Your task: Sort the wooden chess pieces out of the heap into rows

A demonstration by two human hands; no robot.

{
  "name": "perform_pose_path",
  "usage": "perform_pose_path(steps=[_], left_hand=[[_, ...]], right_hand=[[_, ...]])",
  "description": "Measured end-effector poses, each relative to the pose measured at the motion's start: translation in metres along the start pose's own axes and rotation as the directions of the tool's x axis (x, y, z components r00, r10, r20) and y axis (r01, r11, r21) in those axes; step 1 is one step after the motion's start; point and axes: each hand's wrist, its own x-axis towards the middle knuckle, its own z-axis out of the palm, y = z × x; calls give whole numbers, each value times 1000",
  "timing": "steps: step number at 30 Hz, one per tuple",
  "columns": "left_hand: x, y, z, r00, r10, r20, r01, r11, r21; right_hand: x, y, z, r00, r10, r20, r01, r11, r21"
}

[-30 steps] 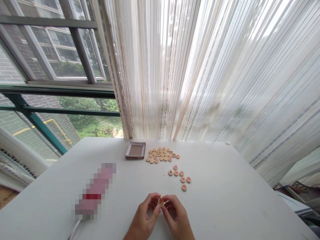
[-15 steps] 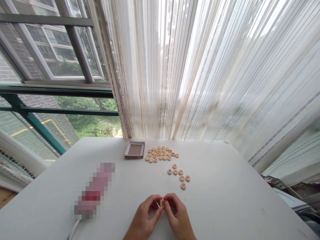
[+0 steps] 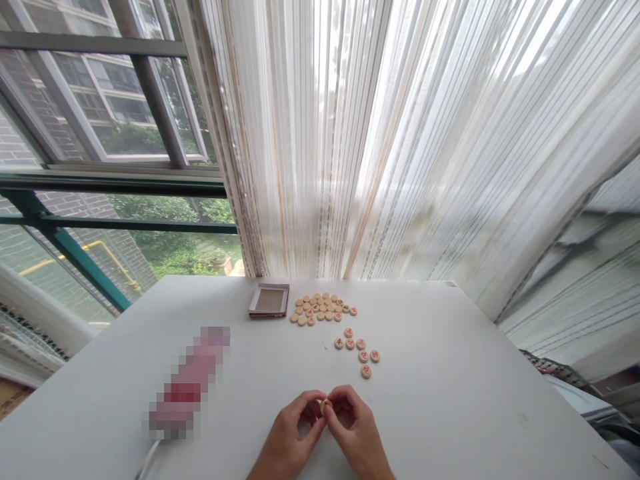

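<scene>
My left hand (image 3: pixel 289 441) and my right hand (image 3: pixel 356 437) meet near the table's front edge, fingertips pinched together on one small round wooden game piece (image 3: pixel 325 404). Its face is turned mostly away from me. Beyond my hands lies a short curved row of several pieces with red marks (image 3: pixel 359 350). Further back a dense cluster of several more pieces (image 3: pixel 321 309) sits beside a small flat box (image 3: pixel 270 301).
The white table (image 3: pixel 450 373) runs up to a sheer striped curtain (image 3: pixel 425 147) and a window (image 3: pixel 100 133) at left. A blurred pink and red object (image 3: pixel 187 383) lies at left with a white cord (image 3: pixel 147 460) near the front edge.
The piece between my fingertips has turned from face-up to edge-on and further over. My hands stay in place; the curtain at right has swung.
</scene>
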Motion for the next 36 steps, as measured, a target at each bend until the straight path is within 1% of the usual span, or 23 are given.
perform_pose_path(steps=[5, 9, 16, 23, 28, 36], left_hand=[[0, 3, 0, 1000, 1, 4, -1, 1000, 6], [0, 1, 1, 1000, 13, -12, -13, 1000, 1], [0, -6, 0, 1000, 9, 11, -10, 1000, 14], [0, -1, 0, 1000, 8, -28, -8, 1000, 4], [0, -5, -1, 1000, 20, -13, -20, 1000, 12], [0, -5, 1, 999, 3, -36, -3, 1000, -13]], right_hand=[[0, -1, -1, 999, 34, -2, -34, 999, -1], [-1, -5, -2, 999, 50, -3, -50, 999, -14], [-1, -3, -1, 1000, 23, -4, -23, 1000, 0], [-1, 0, -2, 1000, 17, 16, -18, 998, 63], [-1, -4, -3, 1000, 12, -8, -12, 999, 33], [0, -8, -1, 999, 3, 43, -4, 1000, 17]])
